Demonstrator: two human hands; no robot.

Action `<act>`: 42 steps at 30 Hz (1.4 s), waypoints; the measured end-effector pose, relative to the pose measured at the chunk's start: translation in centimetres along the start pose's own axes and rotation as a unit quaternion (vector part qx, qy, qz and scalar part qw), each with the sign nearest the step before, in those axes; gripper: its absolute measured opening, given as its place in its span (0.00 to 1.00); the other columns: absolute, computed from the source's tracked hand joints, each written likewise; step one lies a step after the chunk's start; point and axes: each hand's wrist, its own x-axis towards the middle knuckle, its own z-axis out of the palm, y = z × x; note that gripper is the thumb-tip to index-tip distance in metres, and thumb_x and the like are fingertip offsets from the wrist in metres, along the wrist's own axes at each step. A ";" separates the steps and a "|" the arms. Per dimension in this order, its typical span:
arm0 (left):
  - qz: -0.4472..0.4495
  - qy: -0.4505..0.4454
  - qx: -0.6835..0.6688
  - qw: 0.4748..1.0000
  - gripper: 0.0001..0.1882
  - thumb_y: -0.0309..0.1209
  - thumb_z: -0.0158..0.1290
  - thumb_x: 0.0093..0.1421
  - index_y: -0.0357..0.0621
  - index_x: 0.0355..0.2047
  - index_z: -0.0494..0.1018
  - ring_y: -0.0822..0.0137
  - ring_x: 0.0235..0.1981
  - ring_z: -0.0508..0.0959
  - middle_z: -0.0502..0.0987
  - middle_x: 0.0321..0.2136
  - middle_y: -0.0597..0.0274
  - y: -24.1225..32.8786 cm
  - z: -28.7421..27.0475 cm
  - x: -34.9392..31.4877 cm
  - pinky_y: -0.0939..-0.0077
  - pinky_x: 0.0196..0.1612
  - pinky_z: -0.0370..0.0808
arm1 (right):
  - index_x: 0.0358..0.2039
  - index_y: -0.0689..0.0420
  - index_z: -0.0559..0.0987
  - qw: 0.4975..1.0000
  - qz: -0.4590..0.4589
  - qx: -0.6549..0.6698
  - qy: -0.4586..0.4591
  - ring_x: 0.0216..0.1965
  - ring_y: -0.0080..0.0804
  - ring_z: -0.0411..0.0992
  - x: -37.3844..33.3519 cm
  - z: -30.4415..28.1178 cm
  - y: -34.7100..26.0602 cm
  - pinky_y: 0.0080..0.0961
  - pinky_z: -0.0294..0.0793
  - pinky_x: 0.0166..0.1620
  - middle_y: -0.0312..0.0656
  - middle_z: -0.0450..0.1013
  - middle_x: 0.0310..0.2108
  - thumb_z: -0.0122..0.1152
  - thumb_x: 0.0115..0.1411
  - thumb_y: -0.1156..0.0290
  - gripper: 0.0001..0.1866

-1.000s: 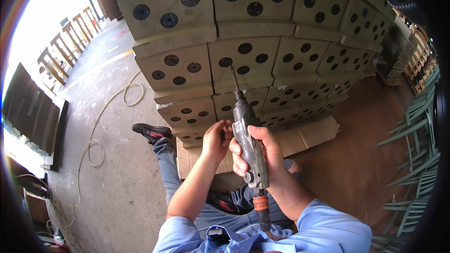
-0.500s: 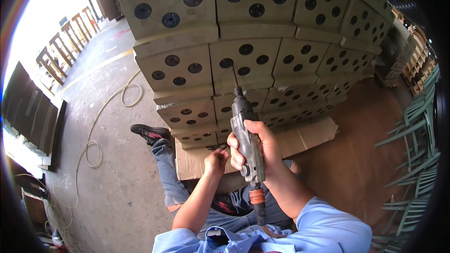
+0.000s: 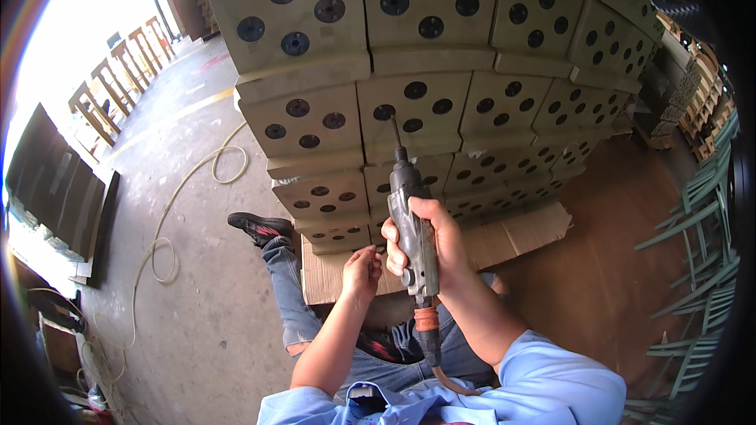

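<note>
My right hand (image 3: 441, 236) is wrapped round a worn grey air screwdriver (image 3: 416, 248) with an orange collar at its hose end. Its long thin bit points up and away, the tip beside a black round disc (image 3: 384, 112) on a beige panel (image 3: 370, 138); whether they touch, I cannot tell. Lower and to the left, my left hand (image 3: 362, 271) is closed with fingertips pinched together, near the cardboard sheet (image 3: 327, 275). A small dark bit shows at those fingertips, too small to name.
Stacked beige panels with black discs rise ahead of me. A pale air hose (image 3: 169, 212) loops over the concrete floor at left. Green metal frames (image 3: 701, 267) crowd the right side, with wooden racks (image 3: 118, 86) far left. My legs (image 3: 291, 291) are spread before the stack.
My left hand has drawn its fingers together and lifted slightly from the dark small pieces on the cardboard. The screwdriver stays at nearly the same spot. The view has shifted a little.
</note>
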 end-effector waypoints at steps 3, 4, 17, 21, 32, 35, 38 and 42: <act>0.025 -0.040 -0.027 0.999 0.07 0.27 0.56 0.68 0.39 0.45 0.76 0.74 0.27 0.76 0.78 0.29 0.63 1.9 0.8 -0.8 0.84 0.28 0.71 | 0.41 0.60 0.72 1.000 -0.003 0.004 -0.021 0.20 0.33 0.74 -0.5 -0.3 -0.6 0.32 0.75 0.24 0.45 0.73 0.32 0.50 0.70 0.49 0.23; 0.030 -0.056 -0.051 0.997 0.09 0.26 0.55 0.68 0.39 0.47 0.77 0.74 0.28 0.76 0.78 0.31 0.64 2.7 1.9 -1.5 0.84 0.30 0.73 | 0.42 0.60 0.73 1.000 -0.009 0.002 -0.020 0.20 0.33 0.74 -1.2 -0.5 -0.9 0.32 0.76 0.24 0.45 0.73 0.32 0.49 0.70 0.49 0.23; 0.117 -0.245 -0.035 0.962 0.10 0.37 0.53 0.72 0.42 0.39 0.75 0.81 0.22 0.67 0.72 0.24 0.70 13.7 13.4 -6.0 0.88 0.19 0.57 | 0.50 0.61 0.64 0.978 0.078 -0.193 0.013 0.16 0.32 0.74 -8.5 -1.1 0.7 0.27 0.76 0.19 0.48 0.72 0.28 0.61 0.62 0.65 0.22; 0.118 -0.230 -0.009 0.966 0.11 0.37 0.54 0.72 0.42 0.38 0.74 0.81 0.20 0.65 0.70 0.22 0.71 13.9 14.2 -6.2 0.87 0.17 0.56 | 0.50 0.61 0.63 0.982 0.083 -0.170 0.000 0.16 0.32 0.73 -8.6 -1.4 0.5 0.27 0.76 0.19 0.48 0.72 0.28 0.60 0.62 0.64 0.23; 0.088 -0.293 0.150 0.940 0.14 0.39 0.51 0.73 0.39 0.38 0.75 0.82 0.18 0.57 0.63 0.20 0.77 16.9 18.2 -5.0 0.86 0.19 0.54 | 0.51 0.60 0.67 0.997 0.073 0.005 -0.038 0.19 0.33 0.74 -7.0 -1.1 0.8 0.31 0.77 0.23 0.47 0.71 0.31 0.55 0.66 0.55 0.23; 0.087 -0.298 0.138 0.941 0.15 0.39 0.50 0.74 0.37 0.44 0.76 0.82 0.19 0.58 0.63 0.21 0.77 16.5 19.7 -3.8 0.86 0.19 0.54 | 0.57 0.59 0.69 0.997 0.048 0.046 -0.041 0.20 0.32 0.74 -5.7 -0.2 0.8 0.29 0.76 0.24 0.45 0.70 0.31 0.49 0.69 0.50 0.27; 0.110 -0.263 0.158 0.945 0.15 0.39 0.51 0.74 0.37 0.43 0.76 0.82 0.19 0.58 0.64 0.21 0.76 16.4 20.5 -3.6 0.86 0.19 0.55 | 0.56 0.59 0.70 0.998 0.031 0.046 -0.028 0.20 0.31 0.73 -4.9 0.7 0.8 0.29 0.75 0.23 0.44 0.70 0.31 0.49 0.69 0.49 0.27; 0.130 -0.252 0.159 0.946 0.15 0.38 0.50 0.73 0.37 0.43 0.76 0.82 0.19 0.58 0.64 0.21 0.76 16.6 21.2 -3.5 0.86 0.20 0.55 | 0.53 0.59 0.70 1.000 0.013 0.024 -0.014 0.19 0.30 0.72 -3.7 1.2 0.8 0.28 0.74 0.23 0.44 0.70 0.31 0.48 0.69 0.49 0.26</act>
